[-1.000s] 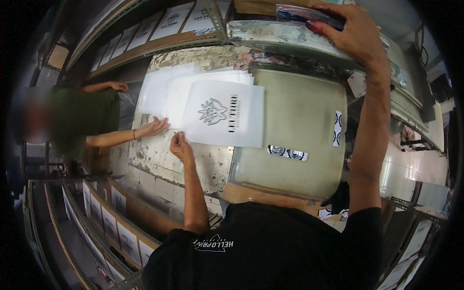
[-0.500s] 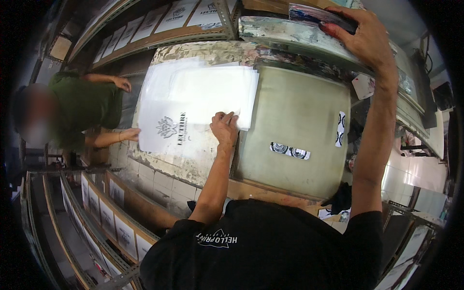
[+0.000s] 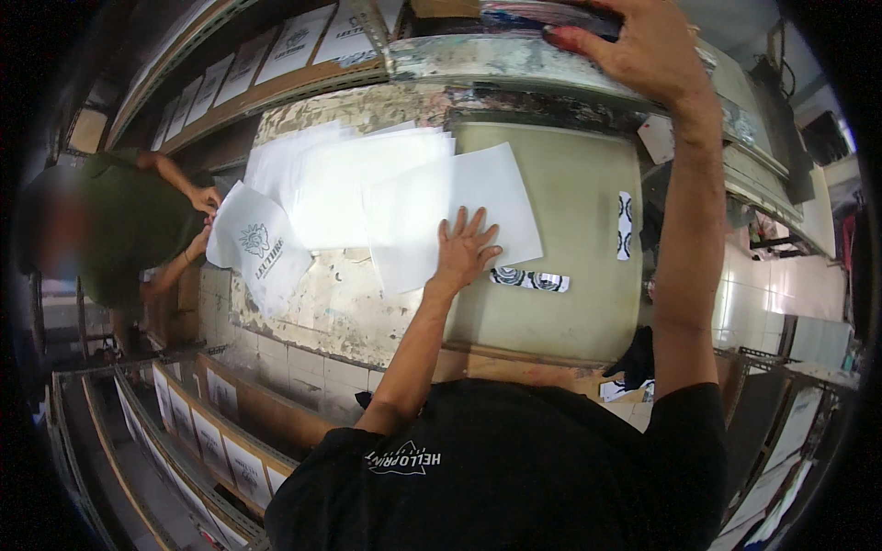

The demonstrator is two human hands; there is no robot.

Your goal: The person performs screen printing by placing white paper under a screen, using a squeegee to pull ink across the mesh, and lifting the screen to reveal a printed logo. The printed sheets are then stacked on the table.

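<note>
My left hand (image 3: 467, 246) lies flat with fingers spread on a blank white sheet (image 3: 496, 184). That sheet overlaps a pile of white sheets (image 3: 340, 184) on its left and the greenish flat plate (image 3: 579, 202) on its right. At the top, my right hand (image 3: 643, 50), its thumb stained red, is closed on an ink-smeared squeegee (image 3: 542, 16) above a paint-stained white bar (image 3: 459, 60); its other fingertips are cut off by the picture's edge. To the left, a co-worker's two hands hold a curled sheet with a black print (image 3: 262, 243).
The worn, paint-flaked table (image 3: 340, 317) carries the pile. Two patterned strips (image 3: 530, 279) are stuck on the plate. Racks with printed sheets stand at the upper left (image 3: 294, 41) and lower left (image 3: 243, 468). The co-worker (image 3: 129, 220) stands at the left edge.
My left hand has moved right with a blank sheet, from pinching at the pile to lying flat over the plate. The co-worker has drawn the printed sheet left, now with both hands.
</note>
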